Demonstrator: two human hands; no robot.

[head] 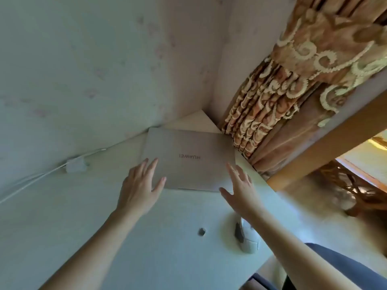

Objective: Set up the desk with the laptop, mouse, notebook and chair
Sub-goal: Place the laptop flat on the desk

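Observation:
A closed grey laptop [188, 158] lies flat on the white desk [104, 216], near the back corner by the wall. My left hand [140, 185] hovers at its front left corner with fingers spread, holding nothing. At the laptop's front right corner my right hand [240, 189] is likewise spread and empty. A white mouse [248, 239] lies on the desk under my right forearm, partly hidden by it. A pale flat board or notebook [196, 122] pokes out behind the laptop in the corner. No chair is in view.
A white charger brick [76, 165] with its cable lies at the desk's back left along the wall. A small grey object [202, 231] sits left of the mouse. An orange patterned curtain [282, 97] hangs right of the laptop. The desk edge runs close on the right.

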